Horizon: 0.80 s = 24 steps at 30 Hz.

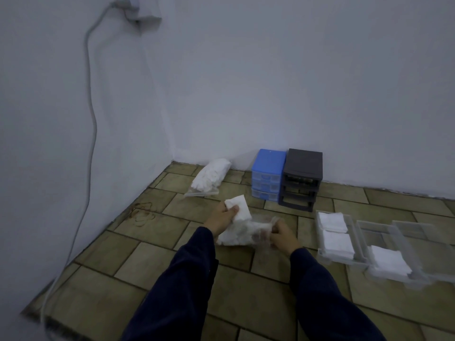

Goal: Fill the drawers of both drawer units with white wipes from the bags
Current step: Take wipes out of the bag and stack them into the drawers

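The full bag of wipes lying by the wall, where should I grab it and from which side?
Probably grip the full bag across its bulging middle, coming from above. It lies flat on the floor, and its flat clear end, pointing towards you, looks empty and slippery.

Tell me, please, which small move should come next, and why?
Probably carry the wipes pinched in the left hand over to the middle drawer on the floor: its far compartment looks unfilled, while the right hand holds the bag.

Two drawer units: blue, black. Two wipe bags: one held, one beyond the left hand. Three removed drawers right of the right hand.
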Available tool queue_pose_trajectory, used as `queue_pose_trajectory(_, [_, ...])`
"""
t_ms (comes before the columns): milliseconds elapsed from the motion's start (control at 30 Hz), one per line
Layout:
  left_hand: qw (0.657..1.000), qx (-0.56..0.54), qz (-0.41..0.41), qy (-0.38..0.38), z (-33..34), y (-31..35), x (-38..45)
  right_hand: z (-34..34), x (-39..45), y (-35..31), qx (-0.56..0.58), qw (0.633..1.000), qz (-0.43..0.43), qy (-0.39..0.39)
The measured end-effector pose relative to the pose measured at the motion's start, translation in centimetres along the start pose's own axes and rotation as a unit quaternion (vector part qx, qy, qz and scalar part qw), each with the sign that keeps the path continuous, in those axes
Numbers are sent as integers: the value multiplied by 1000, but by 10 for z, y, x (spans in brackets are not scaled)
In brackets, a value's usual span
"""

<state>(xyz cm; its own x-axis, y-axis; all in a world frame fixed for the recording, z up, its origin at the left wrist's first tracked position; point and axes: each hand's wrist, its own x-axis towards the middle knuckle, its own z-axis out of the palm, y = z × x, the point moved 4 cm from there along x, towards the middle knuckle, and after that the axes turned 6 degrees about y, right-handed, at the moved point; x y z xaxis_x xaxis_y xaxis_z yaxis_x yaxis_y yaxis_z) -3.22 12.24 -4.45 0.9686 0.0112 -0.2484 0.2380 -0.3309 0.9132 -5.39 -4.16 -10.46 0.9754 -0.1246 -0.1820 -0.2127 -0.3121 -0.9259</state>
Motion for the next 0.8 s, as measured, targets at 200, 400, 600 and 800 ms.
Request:
queue_pose_trajectory(200, [1000, -6, -8, -5, 1, -1, -1, 10, -3, -2, -7, 1000, -10, 3])
queue_pose_trajectory(400, [999, -37, -8, 12, 1, -3, 0, -19, -1, 4, 32, 997, 4, 75])
queue_pose_trajectory(600, [998, -40, 24, 44, 5, 3, 1, -70, -5, -1, 135, 979, -7, 155])
queue_pose_trajectory(800, [991, -42, 107, 67, 15, 16, -3, -89, -22, -28, 191, 963, -94, 168])
